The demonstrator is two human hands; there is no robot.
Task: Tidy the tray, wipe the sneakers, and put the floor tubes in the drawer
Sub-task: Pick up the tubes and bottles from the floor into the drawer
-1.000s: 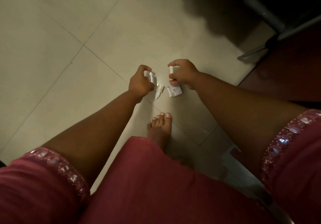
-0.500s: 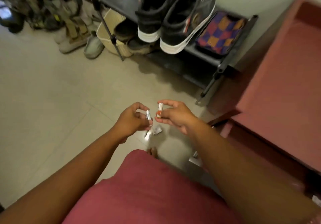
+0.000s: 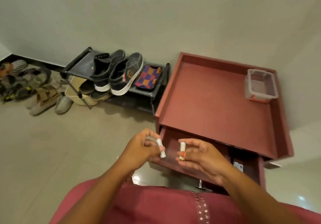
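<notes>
My left hand [image 3: 139, 147] pinches a small white tube [image 3: 160, 148] over the left front edge of the open drawer [image 3: 172, 143] of a dark red cabinet. My right hand [image 3: 203, 156] holds a white tube with an orange band [image 3: 182, 151] above the drawer's inside. A small white item [image 3: 238, 166] lies in the drawer's right part. Two dark sneakers with white soles [image 3: 118, 72] stand on a black shoe rack [image 3: 78, 65] to the left of the cabinet.
The cabinet's red tray top [image 3: 217, 105] carries a clear plastic box [image 3: 260, 86] at its back right. A checkered cloth [image 3: 147, 77] lies on the rack beside the sneakers. More shoes [image 3: 40, 93] lie on the tiled floor at left, by the wall.
The view has risen from the floor to the cabinet. Both hands lifted their tubes off the floor and carried them right, over the open drawer.
</notes>
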